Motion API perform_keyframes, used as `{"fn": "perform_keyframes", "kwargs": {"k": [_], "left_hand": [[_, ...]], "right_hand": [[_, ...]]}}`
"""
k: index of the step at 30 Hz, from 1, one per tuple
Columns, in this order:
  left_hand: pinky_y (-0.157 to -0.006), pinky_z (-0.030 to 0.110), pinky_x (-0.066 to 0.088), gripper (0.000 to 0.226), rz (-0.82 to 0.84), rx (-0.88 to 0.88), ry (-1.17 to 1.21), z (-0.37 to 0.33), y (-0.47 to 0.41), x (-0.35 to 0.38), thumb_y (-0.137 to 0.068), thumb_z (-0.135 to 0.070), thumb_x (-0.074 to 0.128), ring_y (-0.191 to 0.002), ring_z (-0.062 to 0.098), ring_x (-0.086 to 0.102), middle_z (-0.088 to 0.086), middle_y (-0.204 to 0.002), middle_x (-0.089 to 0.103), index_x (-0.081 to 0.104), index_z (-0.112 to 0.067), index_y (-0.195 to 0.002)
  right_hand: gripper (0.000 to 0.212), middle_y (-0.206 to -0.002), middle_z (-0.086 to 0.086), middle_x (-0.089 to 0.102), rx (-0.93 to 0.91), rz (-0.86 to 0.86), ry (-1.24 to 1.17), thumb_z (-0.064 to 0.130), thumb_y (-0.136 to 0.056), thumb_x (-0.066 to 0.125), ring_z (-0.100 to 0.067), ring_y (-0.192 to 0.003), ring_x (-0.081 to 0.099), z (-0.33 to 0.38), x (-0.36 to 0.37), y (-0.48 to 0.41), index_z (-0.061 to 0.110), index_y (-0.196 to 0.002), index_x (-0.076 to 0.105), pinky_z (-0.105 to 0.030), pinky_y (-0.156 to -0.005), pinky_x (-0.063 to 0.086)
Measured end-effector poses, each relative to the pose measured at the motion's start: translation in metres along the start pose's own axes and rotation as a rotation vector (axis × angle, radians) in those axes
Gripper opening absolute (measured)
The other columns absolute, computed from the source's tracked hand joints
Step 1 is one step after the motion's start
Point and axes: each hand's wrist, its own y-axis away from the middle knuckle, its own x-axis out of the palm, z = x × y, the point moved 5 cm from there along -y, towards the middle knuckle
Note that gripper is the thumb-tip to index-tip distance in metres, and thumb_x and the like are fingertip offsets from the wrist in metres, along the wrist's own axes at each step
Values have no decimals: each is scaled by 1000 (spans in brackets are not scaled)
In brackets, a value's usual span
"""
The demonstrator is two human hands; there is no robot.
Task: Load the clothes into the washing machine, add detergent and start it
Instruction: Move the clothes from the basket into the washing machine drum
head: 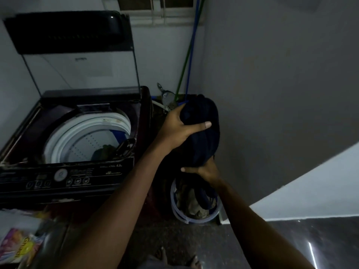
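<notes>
A bundled dark navy garment (204,133) hangs in the air right of the washing machine (70,171). My left hand (180,129) grips its upper part, thumb across the front. My right hand (204,170) holds its lower end from below. Part of the cloth trails down into the blue-rimmed laundry basket (175,208) on the floor, which holds more clothes. The top-loader's lid (68,32) stands raised, and the white drum (87,136) shows a few clothes at its bottom. A colourful detergent packet (19,247) lies at the lower left.
The machine's control panel (58,179) with buttons and a dial faces me. Green and blue hoses (186,61) run down the corner to a tap (167,98). A grey wall stands close on the right. My feet (192,261) are on the dark floor.
</notes>
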Motion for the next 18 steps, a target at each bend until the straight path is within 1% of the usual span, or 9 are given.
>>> {"fn": "perform_keyframes", "kwargs": {"k": [2,4,6,8,10,12,14,16,18], "left_hand": [[-79,21,55,49,-14,-11,57,-3,6,-10,-69,-19,88,-102,11,69,-5,-109,73,67,-17,-114],[-77,19,55,45,-75,-19,109,-2,10,-25,-70,-18,87,-100,11,69,-6,-106,74,68,-18,-111],[-79,20,55,49,-185,5,68,-1,11,-48,-72,-18,87,-101,10,69,-5,-109,73,66,-16,-116],[-88,26,55,57,-281,63,-166,0,9,-74,-75,-19,85,-107,13,65,1,-118,68,60,-13,-126],[-96,36,52,61,-302,90,-495,8,9,-91,-79,-17,80,-115,22,60,6,-127,63,53,-16,-133],[-96,46,50,69,-274,105,-751,20,11,-98,-82,-11,72,-121,30,55,7,-138,53,43,-22,-143],[-87,51,52,80,-237,146,-892,29,13,-100,-81,-6,67,-119,36,55,6,-146,42,30,-28,-148],[-84,49,55,88,-102,197,-940,36,11,-97,-80,-8,67,-118,38,55,4,-150,31,20,-34,-150],[-94,45,52,101,125,189,-879,47,11,-92,-78,-23,73,-127,35,49,-2,-155,18,6,-35,-152]], "right_hand": [[103,-140,12,46,4,-47,-71,37,-58,92,-5,-126,47,4,5,-11,26,-144,36,-27,-103,42],[60,-125,13,57,19,-82,-140,24,-77,81,-9,-117,56,4,7,-19,26,-129,52,-22,-93,47],[35,-123,-2,62,44,-127,-156,10,-90,66,-18,-111,61,2,1,-19,13,-125,58,-23,-89,52],[32,-119,-14,65,72,-214,-79,-1,-90,56,-19,-99,64,3,-11,-16,6,-121,60,-22,-81,54],[28,-106,-12,68,80,-316,64,1,-85,54,-21,-89,64,19,-20,-14,9,-111,61,-34,-80,55],[21,-90,-2,66,9,-388,153,21,-83,57,-14,-77,60,48,-21,-12,15,-103,60,-36,-68,54],[31,-83,6,62,-51,-440,243,39,-76,54,-10,-70,57,77,-16,-14,19,-99,53,-27,-53,42],[33,-81,4,59,-40,-478,319,33,-77,57,-15,-71,56,99,-10,-20,17,-104,48,-26,-51,36],[31,-82,0,57,-6,-488,322,21,-80,60,-20,-75,56,116,-3,-27,14,-106,44,-30,-57,40]]}}
